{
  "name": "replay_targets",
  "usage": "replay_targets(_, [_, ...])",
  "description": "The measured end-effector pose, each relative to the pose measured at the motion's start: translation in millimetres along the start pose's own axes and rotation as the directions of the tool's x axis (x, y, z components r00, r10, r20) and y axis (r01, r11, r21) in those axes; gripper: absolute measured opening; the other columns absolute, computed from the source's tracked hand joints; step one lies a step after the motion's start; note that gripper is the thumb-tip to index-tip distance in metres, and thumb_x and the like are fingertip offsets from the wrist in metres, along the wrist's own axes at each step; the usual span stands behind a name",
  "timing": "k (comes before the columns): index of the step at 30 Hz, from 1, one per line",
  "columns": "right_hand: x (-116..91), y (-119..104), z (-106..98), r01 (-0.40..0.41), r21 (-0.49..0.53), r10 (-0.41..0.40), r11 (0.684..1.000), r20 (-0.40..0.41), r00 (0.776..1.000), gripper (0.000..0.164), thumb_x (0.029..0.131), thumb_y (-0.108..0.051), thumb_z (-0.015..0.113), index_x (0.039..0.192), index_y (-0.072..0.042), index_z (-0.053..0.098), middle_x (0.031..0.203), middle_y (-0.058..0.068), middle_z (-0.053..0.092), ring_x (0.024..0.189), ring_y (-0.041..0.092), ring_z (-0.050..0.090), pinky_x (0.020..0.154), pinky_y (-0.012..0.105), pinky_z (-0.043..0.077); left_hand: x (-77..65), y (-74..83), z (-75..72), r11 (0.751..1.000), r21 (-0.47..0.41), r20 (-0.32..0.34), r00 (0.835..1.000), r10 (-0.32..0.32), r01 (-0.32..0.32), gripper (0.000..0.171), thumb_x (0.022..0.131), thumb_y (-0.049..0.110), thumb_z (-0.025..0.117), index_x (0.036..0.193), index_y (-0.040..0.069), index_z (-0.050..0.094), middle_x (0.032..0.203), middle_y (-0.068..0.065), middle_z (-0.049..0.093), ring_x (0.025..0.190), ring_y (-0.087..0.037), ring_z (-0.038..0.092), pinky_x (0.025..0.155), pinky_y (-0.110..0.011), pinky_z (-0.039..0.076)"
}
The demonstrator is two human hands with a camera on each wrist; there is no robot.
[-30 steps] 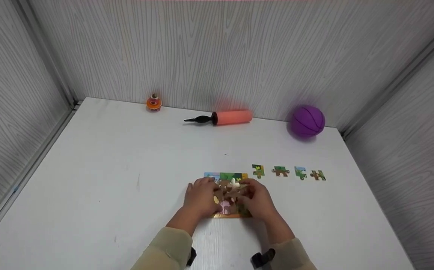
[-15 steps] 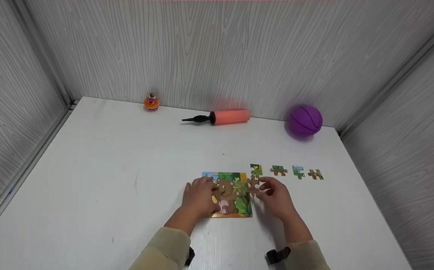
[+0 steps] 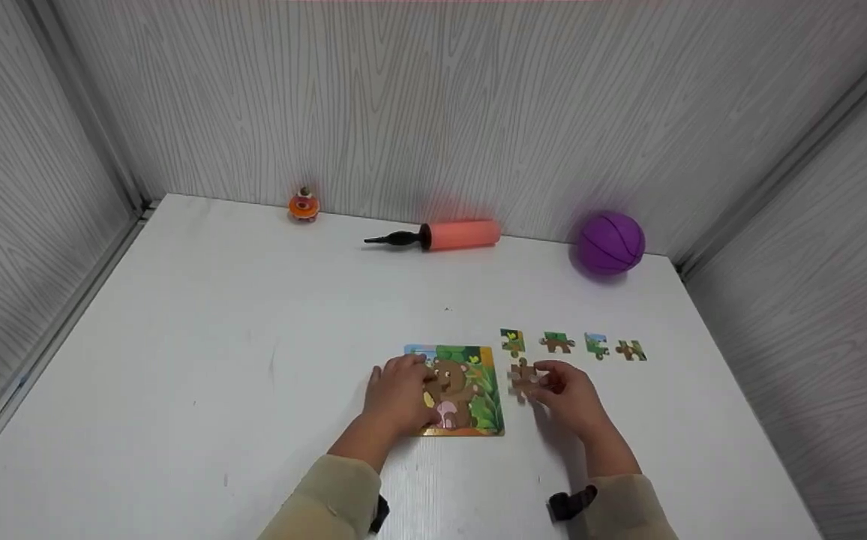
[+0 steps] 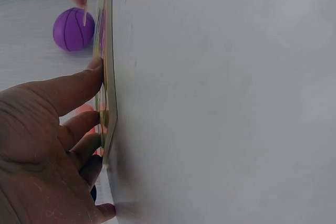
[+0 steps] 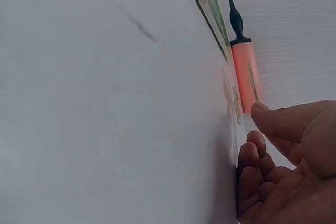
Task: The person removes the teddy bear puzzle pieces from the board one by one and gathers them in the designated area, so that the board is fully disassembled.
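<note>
A bear jigsaw puzzle board (image 3: 471, 427) lies on the white table, with a brown bear on a green background. My left hand (image 3: 401, 394) rests on its left part, covering that side; the left wrist view shows the thumb and fingertips touching the board's face. Just right of the board, my right hand (image 3: 572, 397) pinches a brown jigsaw piece (image 3: 523, 379) by its right edge. Seen edge-on in the right wrist view, the piece (image 5: 253, 80) stands up from the thumb tip. Above it lie several loose jigsaw pieces in a row, the nearest a green-and-yellow one (image 3: 512, 341).
Along the back wall are a small orange toy (image 3: 304, 205), a hand pump (image 3: 463, 235) with a coral barrel and black nozzle, and a purple ball (image 3: 610, 243). Grey wood-grain panels (image 3: 433, 112) bound the table at the back and sides.
My right hand has lifted the brown piece off the board and carried it right, beyond the board's edge. The bear picture beneath is now uncovered there. The left hand has stayed on the board.
</note>
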State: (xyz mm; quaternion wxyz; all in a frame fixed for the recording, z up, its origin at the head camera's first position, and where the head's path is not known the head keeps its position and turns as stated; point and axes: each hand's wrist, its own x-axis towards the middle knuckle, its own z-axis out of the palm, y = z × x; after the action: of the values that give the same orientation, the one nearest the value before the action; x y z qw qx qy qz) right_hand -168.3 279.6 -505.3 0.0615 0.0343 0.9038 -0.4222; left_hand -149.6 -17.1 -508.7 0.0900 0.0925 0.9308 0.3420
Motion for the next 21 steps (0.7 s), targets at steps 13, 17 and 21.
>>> replay_targets(13, [3.9, 5.3, -0.2, 0.005, -0.056, -0.003, 0.998, 0.038, 0.999, 0.040, 0.094, -0.007, 0.080, 0.132, -0.001, 0.069, 0.097, 0.008, 0.063, 0.087, 0.022, 0.055, 0.071, 0.033, 0.048, 0.6, -0.5, 0.2, 1.000, 0.004, 0.008, 1.000, 0.017, -0.017, 0.059, 0.083, 0.025, 0.091, 0.135, 0.009, 0.070, 0.158, -0.011, 0.050, 0.151, -0.038, 0.037, 0.124, -0.070, 0.017])
replay_targets(17, [5.6, 5.9, 0.7, 0.038, -0.068, -0.036, 0.997, 0.028, 0.999, 0.039, 0.094, -0.005, 0.080, 0.131, 0.001, 0.069, 0.092, 0.006, 0.062, 0.082, 0.020, 0.053, 0.070, 0.033, 0.047, 0.5, -1.8, 1.0, 1.000, 0.000, 0.014, 1.000, 0.018, -0.018, 0.058, 0.084, 0.026, 0.090, 0.136, 0.010, 0.069, 0.159, -0.010, 0.049, 0.151, -0.037, 0.036, 0.124, -0.069, 0.016])
replay_targets(21, [6.8, 3.8, 1.5, 0.055, -0.098, -0.053, 0.994, 0.031, 0.998, 0.038, 0.094, -0.005, 0.079, 0.129, 0.003, 0.070, 0.089, 0.005, 0.062, 0.080, 0.019, 0.053, 0.070, 0.033, 0.047, 0.0, -1.5, -1.1, 1.000, 0.004, 0.016, 1.000, 0.019, -0.019, 0.058, 0.083, 0.026, 0.090, 0.135, 0.010, 0.070, 0.159, -0.010, 0.049, 0.151, -0.037, 0.036, 0.124, -0.070, 0.017])
